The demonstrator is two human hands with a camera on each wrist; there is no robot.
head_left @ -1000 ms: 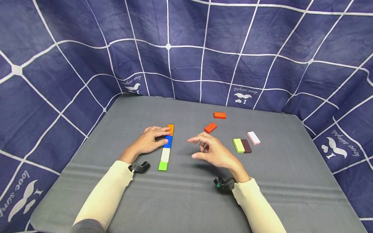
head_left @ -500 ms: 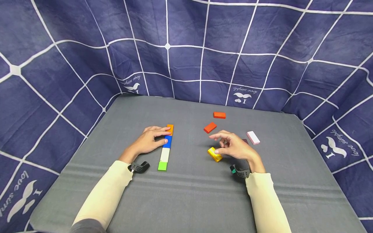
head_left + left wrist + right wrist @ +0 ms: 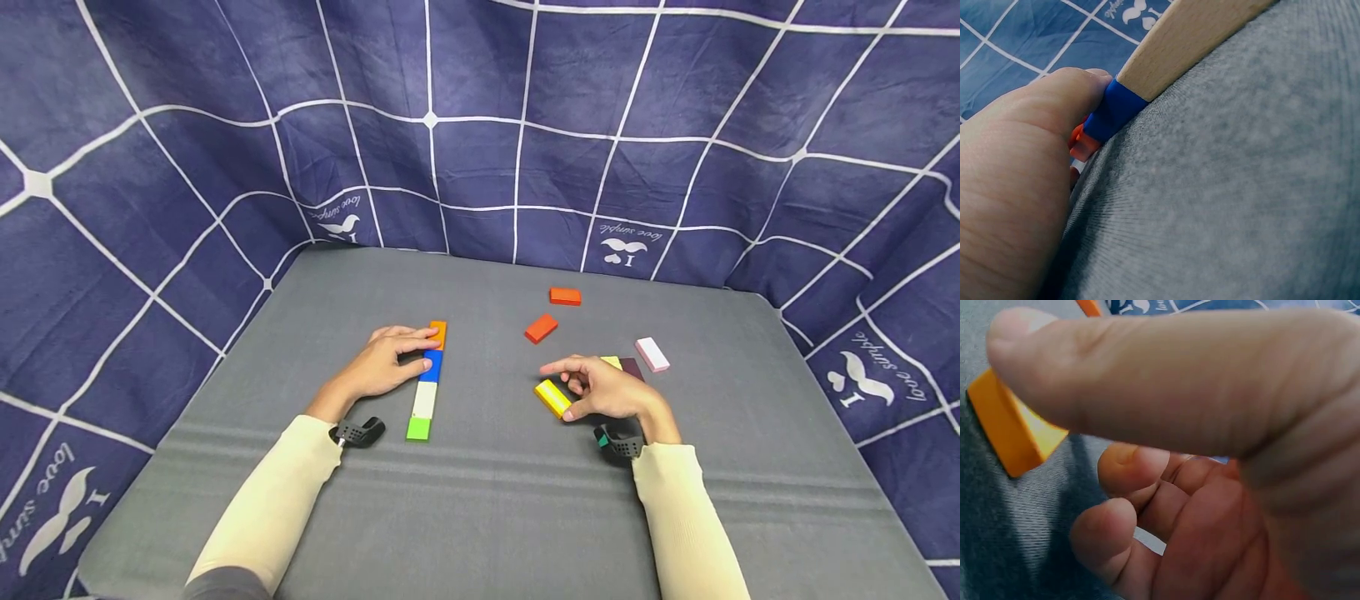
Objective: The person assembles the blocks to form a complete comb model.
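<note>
At a gray table (image 3: 480, 517), resting left hand (image 3: 386, 364) loosely against orange block (image 3: 440, 326) and blue block (image 3: 1113, 112); extending right hand (image 3: 603, 390), with forefinger parted from thumb (at near end of yellow block (image 3: 552, 398)).

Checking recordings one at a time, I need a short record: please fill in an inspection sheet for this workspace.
Surface: gray table, creased across its near part.
Job's things: orange block, blue block, cream block and green block in one row; yellow block lying apart.
Clutter: two red blocks, pinkish-white block, pale yellow block and dark block, the last two partly hidden.
Hands: left hand rests on the orange and blue blocks; right hand is at the yellow block, thumb by its near end, contact unclear.
Cables: nothing seen.
Surroundings: blue curtain with white lines, behind and at both sides.
</note>
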